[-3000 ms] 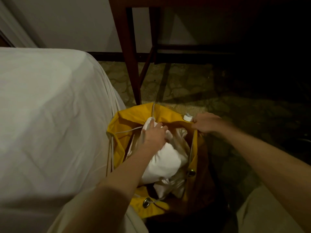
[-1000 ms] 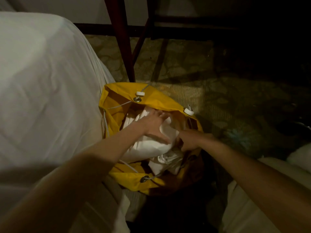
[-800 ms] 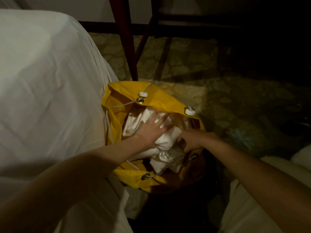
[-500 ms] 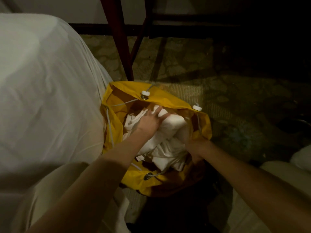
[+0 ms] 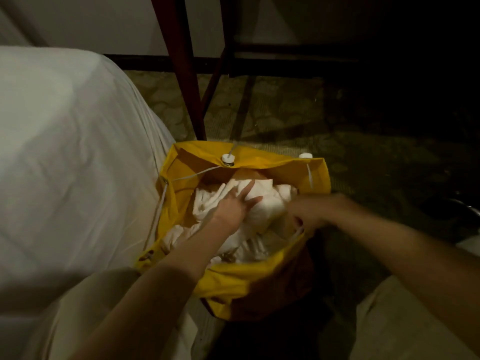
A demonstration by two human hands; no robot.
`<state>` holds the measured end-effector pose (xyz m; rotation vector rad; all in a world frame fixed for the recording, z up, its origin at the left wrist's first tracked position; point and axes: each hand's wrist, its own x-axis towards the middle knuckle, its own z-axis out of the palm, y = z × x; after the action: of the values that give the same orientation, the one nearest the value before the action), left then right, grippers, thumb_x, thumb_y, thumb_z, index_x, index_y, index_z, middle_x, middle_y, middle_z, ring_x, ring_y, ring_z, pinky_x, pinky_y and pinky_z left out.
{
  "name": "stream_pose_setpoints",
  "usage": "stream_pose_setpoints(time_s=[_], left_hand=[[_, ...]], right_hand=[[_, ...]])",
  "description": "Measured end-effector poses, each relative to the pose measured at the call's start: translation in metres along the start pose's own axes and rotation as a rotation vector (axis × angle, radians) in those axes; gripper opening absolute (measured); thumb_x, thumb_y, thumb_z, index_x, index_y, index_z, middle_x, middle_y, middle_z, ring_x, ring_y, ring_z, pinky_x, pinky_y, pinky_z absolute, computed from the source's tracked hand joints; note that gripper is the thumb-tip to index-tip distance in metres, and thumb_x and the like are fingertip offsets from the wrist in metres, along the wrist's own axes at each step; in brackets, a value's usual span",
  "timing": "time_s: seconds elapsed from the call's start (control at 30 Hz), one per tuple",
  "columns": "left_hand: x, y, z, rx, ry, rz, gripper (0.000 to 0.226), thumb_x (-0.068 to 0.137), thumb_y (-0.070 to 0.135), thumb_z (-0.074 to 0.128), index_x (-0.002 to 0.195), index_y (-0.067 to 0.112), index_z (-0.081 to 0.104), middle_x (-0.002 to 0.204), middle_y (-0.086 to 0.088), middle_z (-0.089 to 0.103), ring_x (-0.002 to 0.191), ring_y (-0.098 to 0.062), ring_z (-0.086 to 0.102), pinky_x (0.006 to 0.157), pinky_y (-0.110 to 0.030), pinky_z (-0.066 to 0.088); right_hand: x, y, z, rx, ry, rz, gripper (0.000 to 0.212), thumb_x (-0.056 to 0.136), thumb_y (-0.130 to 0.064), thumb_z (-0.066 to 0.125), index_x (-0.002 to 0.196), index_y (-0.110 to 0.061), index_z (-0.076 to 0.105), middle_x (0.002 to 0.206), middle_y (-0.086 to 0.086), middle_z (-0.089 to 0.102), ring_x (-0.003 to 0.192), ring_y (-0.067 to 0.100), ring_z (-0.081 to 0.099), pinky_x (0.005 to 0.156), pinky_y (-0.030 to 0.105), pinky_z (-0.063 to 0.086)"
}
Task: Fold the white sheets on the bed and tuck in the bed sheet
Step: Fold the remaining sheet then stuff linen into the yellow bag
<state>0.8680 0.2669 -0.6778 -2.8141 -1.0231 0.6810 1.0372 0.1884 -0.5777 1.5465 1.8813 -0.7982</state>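
Observation:
White sheets (image 5: 267, 206) lie bunched inside an open yellow drawstring bag (image 5: 249, 281) on the floor beside the bed. My left hand (image 5: 233, 205) presses down on the sheets with its fingers spread flat. My right hand (image 5: 307, 213), blurred by motion, is at the bag's right rim, and its fingers appear curled round the edge by the white cord. The bed's white sheet (image 5: 67, 162) covers the mattress corner on the left and hangs smooth down its side.
A dark red wooden furniture leg (image 5: 185, 68) and its braces stand just behind the bag. Patterned carpet (image 5: 285, 118) runs to the right into deep shadow. My light trouser legs (image 5: 405, 323) fill the bottom corners.
My left hand stays pressing on the sheets in the bag. My right hand has risen from the bag's near edge to its right rim, and the bag's mouth is wider.

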Motion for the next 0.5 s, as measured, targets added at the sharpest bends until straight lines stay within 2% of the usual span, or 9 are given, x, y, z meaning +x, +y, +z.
stream_pose_setpoints(time_s=[0.07,0.1,0.13,0.2,0.23,0.3,0.37,0.43,0.5], left_hand=[[0.002,0.000,-0.002,0.004,-0.053,0.078,0.069,0.098,0.022,0.044,0.151,0.038,0.004,0.158,-0.002,-0.021,0.146,-0.029,0.006,0.117,-0.046,0.011],[0.002,-0.002,-0.007,-0.075,-0.056,0.119,0.062,0.096,0.029,0.045,0.150,0.037,0.014,0.161,-0.002,-0.010,0.145,-0.026,0.012,0.117,-0.045,0.010],[0.001,-0.005,-0.014,-0.177,-0.053,0.156,0.054,0.095,0.034,0.045,0.147,0.035,0.030,0.161,-0.003,0.009,0.143,-0.022,0.021,0.117,-0.043,0.013],[0.000,-0.015,-0.033,-0.420,0.023,0.114,0.038,0.093,0.037,0.049,0.128,0.029,0.058,0.140,-0.005,0.051,0.129,-0.020,0.046,0.106,-0.036,0.037],[0.000,-0.023,-0.043,-0.515,0.092,0.033,0.032,0.091,0.036,0.053,0.119,0.027,0.066,0.125,-0.004,0.063,0.117,-0.022,0.057,0.095,-0.035,0.046],[0.003,-0.042,-0.059,-0.612,0.298,-0.115,0.024,0.088,0.034,0.058,0.107,0.024,0.069,0.108,-0.001,0.070,0.101,-0.021,0.064,0.083,-0.035,0.052],[0.008,-0.061,-0.066,-0.649,0.445,-0.200,0.025,0.087,0.030,0.060,0.109,0.020,0.066,0.112,-0.004,0.065,0.103,-0.023,0.061,0.084,-0.036,0.050],[0.015,-0.076,-0.067,-0.627,0.437,-0.274,0.036,0.089,0.029,0.059,0.122,0.014,0.057,0.123,-0.012,0.056,0.116,-0.029,0.051,0.094,-0.039,0.044],[0.025,-0.085,-0.063,-0.600,0.314,-0.351,0.045,0.093,0.034,0.056,0.130,0.010,0.048,0.125,-0.018,0.055,0.121,-0.034,0.047,0.097,-0.042,0.042]], right_hand=[[-0.004,0.009,-0.017,-0.026,0.071,-0.005,0.015,0.079,-0.005,0.063,0.075,-0.019,0.066,0.070,-0.005,0.050,0.073,0.018,0.054,0.061,0.028,0.042],[-0.005,0.006,-0.020,-0.041,0.111,0.002,0.017,0.079,-0.003,0.061,0.070,-0.018,0.060,0.071,-0.003,0.051,0.071,0.019,0.053,0.061,0.030,0.042],[-0.005,0.000,-0.020,-0.055,0.144,0.011,0.019,0.080,-0.003,0.058,0.069,-0.018,0.055,0.076,0.000,0.051,0.072,0.021,0.053,0.062,0.032,0.044],[0.002,-0.015,-0.014,-0.097,0.194,0.003,0.012,0.084,-0.005,0.057,0.081,-0.017,0.055,0.093,0.006,0.054,0.085,0.026,0.055,0.070,0.034,0.046],[0.005,-0.021,-0.010,-0.107,0.214,-0.013,0.011,0.085,-0.006,0.058,0.093,-0.014,0.060,0.102,0.010,0.056,0.093,0.028,0.057,0.074,0.034,0.047],[0.010,-0.023,-0.008,-0.065,0.195,-0.026,0.022,0.085,-0.012,0.061,0.107,-0.011,0.063,0.109,0.012,0.060,0.097,0.029,0.059,0.075,0.033,0.047],[0.010,-0.014,-0.013,0.104,0.131,-0.036,0.025,0.085,-0.020,0.062,0.108,-0.012,0.067,0.104,0.008,0.066,0.090,0.024,0.063,0.072,0.033,0.052],[0.010,-0.001,-0.018,0.332,0.183,-0.026,0.022,0.086,-0.024,0.060,0.104,-0.016,0.070,0.103,0.004,0.069,0.088,0.019,0.066,0.075,0.033,0.055],[0.011,0.014,-0.025,0.449,0.438,0.072,0.020,0.088,-0.029,0.060,0.104,-0.022,0.069,0.106,0.000,0.067,0.095,0.015,0.062,0.079,0.030,0.052]])
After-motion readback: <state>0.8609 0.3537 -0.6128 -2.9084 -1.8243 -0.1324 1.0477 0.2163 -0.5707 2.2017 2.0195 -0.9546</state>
